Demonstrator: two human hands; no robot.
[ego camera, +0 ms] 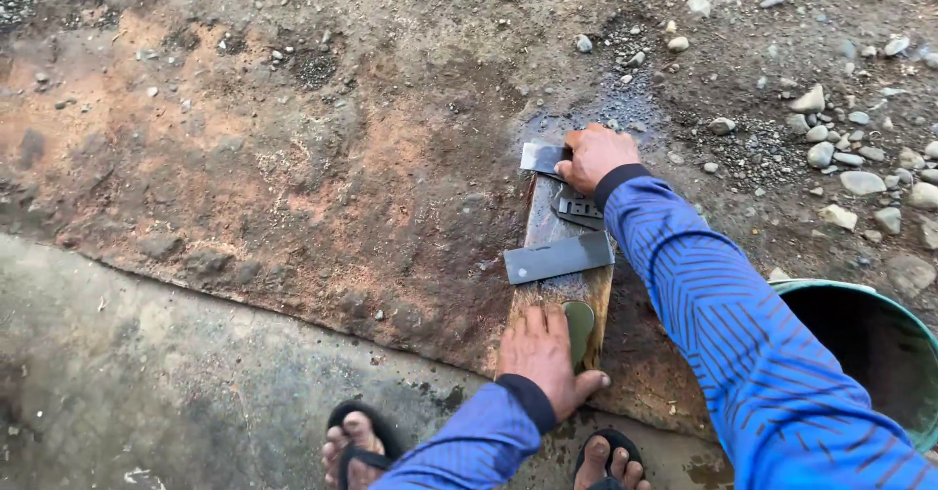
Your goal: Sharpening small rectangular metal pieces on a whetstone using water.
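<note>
Rust-brown dirt and a paler concrete apron (147,373) fill the leftward ground, well apart from either grip. Left hand (543,358): palm down, fingers spread flat, pressing the near end of a wooden plank (547,295); it grasps nothing, and its thumb side lies just beside a green oval stone (579,327) resting on the wood. Beyond that hand, crosswise on the plank, lies a flat dark metal blade (559,257), touching neither hand. Right hand (594,155): at the plank's far end, fingers curled down onto a small grey metal piece (540,158); whether it pinches or merely presses cannot be told. Between its wrist and the blade sit further small slotted metal plates (578,207). Wet dark grit surrounds this hand. Step in hand, as judged: steadying the plank while working the small piece at the far end; any following stroke would call for firm downward pressure from both hands. Rightward: green bucket (860,353), scattered pebbles (860,158). Packages, labels, signs: none visible.
</note>
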